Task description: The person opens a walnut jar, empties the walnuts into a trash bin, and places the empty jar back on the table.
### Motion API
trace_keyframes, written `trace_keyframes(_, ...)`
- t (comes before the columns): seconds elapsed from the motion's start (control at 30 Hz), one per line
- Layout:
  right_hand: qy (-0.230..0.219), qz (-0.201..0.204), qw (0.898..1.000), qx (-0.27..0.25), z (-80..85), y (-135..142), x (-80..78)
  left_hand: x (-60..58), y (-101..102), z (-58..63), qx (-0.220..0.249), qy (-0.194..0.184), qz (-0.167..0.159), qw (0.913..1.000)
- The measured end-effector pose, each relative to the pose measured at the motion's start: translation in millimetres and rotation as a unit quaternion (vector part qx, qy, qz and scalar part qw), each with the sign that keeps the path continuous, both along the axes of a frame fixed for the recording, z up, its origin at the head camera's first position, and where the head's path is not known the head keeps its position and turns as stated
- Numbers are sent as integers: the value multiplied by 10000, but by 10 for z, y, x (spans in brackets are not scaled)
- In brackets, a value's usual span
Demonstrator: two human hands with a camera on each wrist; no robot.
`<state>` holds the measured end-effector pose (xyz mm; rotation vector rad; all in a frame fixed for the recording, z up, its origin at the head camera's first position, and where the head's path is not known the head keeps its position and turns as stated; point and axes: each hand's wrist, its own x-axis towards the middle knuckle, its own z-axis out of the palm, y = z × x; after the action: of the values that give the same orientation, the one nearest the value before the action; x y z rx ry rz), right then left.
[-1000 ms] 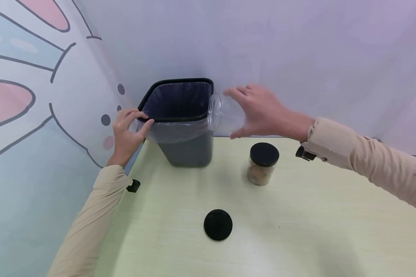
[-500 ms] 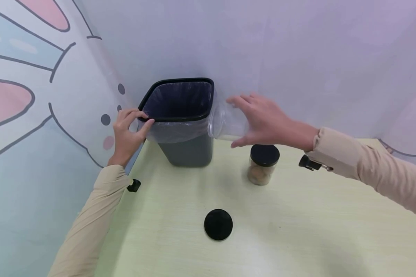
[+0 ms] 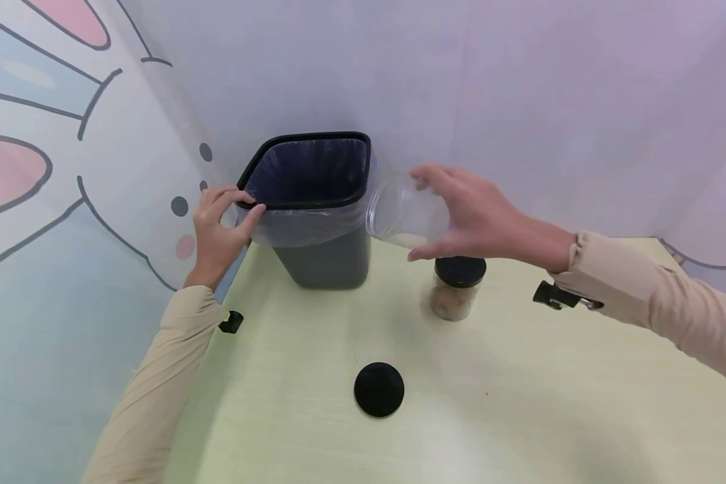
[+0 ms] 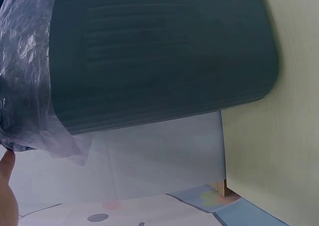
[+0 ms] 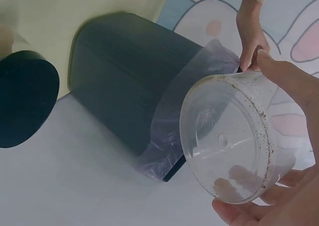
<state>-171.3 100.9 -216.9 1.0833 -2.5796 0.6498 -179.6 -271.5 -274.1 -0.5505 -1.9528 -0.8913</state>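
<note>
My right hand (image 3: 480, 215) grips a clear plastic jar (image 3: 396, 212), tipped on its side with the mouth toward the bin. In the right wrist view, brown crumbs cling inside near the base of the jar (image 5: 224, 141); fingers and thumb wrap around its wall. The grey bin (image 3: 329, 262) has a black rim and a translucent liner (image 3: 308, 228) folded over it. At the bin's near left corner, my left hand (image 3: 218, 232) pinches the rim between thumb and fingers. In the left wrist view only part of that hand (image 4: 7, 201) shows, at the liner's edge.
A second jar (image 3: 454, 301), black-lidded and holding light brown pieces, stands right of the bin, partly below my right hand. One loose black lid (image 3: 379, 390) lies flat on the pale table (image 3: 278, 417). Walls (image 3: 520, 81) rise behind and on the left.
My right hand has drawn the clear jar a little down and to the right, away from the bin's side. The left hand keeps its place on the rim.
</note>
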Motion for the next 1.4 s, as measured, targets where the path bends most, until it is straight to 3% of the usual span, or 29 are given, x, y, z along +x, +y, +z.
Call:
trace_keyframes(0.4,-241,0,9988,-422,-152,109,138,-23,-19,-5,60,-47,-27,10000)
trace_keyframes(1.03,-812,54,9927,-885,-478,216,219,-24,-56,-10,103,-68,45,9999)
trace_keyframes(1.4,-788,243,9907,-1083,-547,242,293,-83,-67,1,184,-179,47,9997)
